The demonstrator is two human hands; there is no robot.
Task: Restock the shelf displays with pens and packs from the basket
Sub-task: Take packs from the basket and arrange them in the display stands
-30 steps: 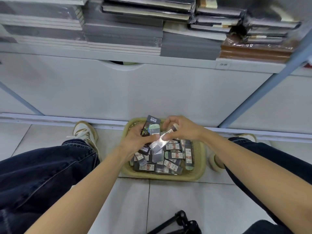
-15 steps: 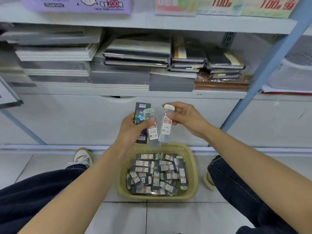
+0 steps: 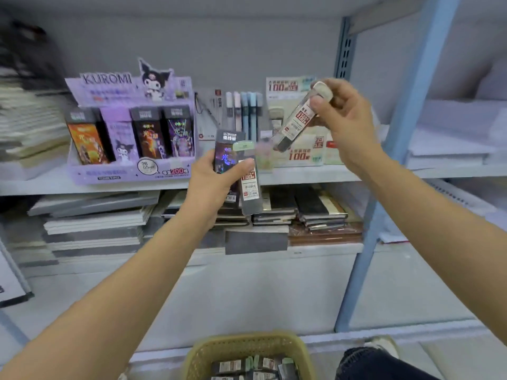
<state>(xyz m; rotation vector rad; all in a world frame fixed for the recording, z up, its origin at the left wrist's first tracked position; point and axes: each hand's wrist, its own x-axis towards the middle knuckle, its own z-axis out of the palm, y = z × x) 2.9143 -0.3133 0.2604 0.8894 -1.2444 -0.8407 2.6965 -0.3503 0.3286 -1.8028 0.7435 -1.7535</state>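
Grey shelf (image 3: 301,174) — purple display box (image 3: 109,174), pens (image 3: 241,111) standing on it.

Above the purple display box (image 3: 129,138) and the cream display (image 3: 301,157) the space stands open; pen packs (image 3: 241,111) fill the gap between them, and the blue upright (image 3: 408,119) walls the right side.

We count two hands. The left hand (image 3: 211,185) holds two packs: one dark box (image 3: 225,150) and one green-capped case (image 3: 249,187). The right hand (image 3: 345,122) holds one white-capped case (image 3: 296,124). The purple display (image 3: 129,172) shows four boxes (image 3: 148,133) in its front row. We count one basket (image 3: 247,348); its packs are cropped and cannot be counted.
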